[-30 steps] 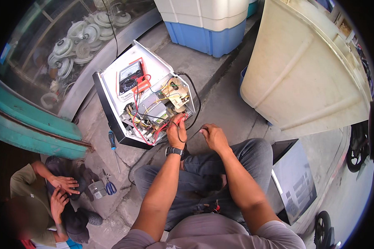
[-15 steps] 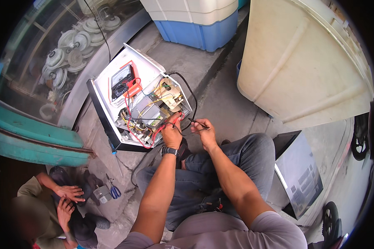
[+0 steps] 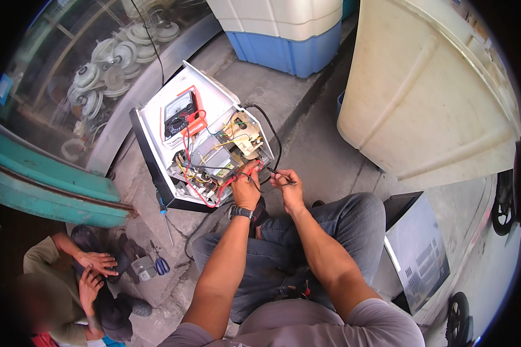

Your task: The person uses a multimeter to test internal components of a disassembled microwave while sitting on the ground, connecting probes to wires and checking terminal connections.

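Left hand is pinching the red probe at the opened appliance chassis; right hand is gripping the black probe beside it (multimeter resting on top). Probing step; next contact likely needs steady tips.

Single head view, looking steeply down, close over lap

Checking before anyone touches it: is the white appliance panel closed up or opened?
Opened: the white panel lies with wiring and parts exposed, left hand at them.

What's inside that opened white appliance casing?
Inside the white casing: a red-framed multimeter, tangled red and yellow wires, a cream part. The left hand covers the lower corner.
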Available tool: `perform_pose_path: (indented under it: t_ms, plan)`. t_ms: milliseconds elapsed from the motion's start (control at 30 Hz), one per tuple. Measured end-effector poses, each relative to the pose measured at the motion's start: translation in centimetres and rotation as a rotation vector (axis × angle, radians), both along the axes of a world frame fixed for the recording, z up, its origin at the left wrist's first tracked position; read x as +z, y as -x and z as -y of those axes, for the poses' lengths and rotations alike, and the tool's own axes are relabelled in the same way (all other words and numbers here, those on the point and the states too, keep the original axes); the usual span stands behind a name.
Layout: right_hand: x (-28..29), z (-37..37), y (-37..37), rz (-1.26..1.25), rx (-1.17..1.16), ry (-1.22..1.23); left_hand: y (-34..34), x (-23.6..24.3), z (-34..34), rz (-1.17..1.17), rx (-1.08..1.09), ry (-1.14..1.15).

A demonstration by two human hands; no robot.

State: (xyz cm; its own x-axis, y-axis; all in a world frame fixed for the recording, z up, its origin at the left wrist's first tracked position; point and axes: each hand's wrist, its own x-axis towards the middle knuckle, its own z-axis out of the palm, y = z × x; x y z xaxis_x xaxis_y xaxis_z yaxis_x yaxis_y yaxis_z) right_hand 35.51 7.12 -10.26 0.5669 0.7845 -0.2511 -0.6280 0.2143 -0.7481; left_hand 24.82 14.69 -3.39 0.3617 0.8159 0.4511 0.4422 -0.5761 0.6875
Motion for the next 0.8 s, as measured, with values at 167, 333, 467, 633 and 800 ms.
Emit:
perform_pose_path:
  t_ms: [167,333,467,633,800]
  plan:
    - [0.2,-0.5,0.2,0.007,0.015,0.007,0.1,0.0,0.0,0.008,0.020,-0.017]
    - [0.2,-0.4,0.5,-0.042,0.015,0.002,0.2,0.0,-0.2,-0.003,0.014,-0.070]
    - [-0.6,-0.3,1.2,-0.121,-0.022,0.027,0.0,-0.4,0.1,0.014,0.009,-0.020]
    - [-0.9,-0.7,2.2,-0.161,-0.017,0.031,0.5,-0.5,0.1,0.005,0.028,0.002]
    - [-0.6,-0.7,2.1,-0.155,-0.018,0.056,0.3,0.3,0.4,-0.006,0.014,0.004]
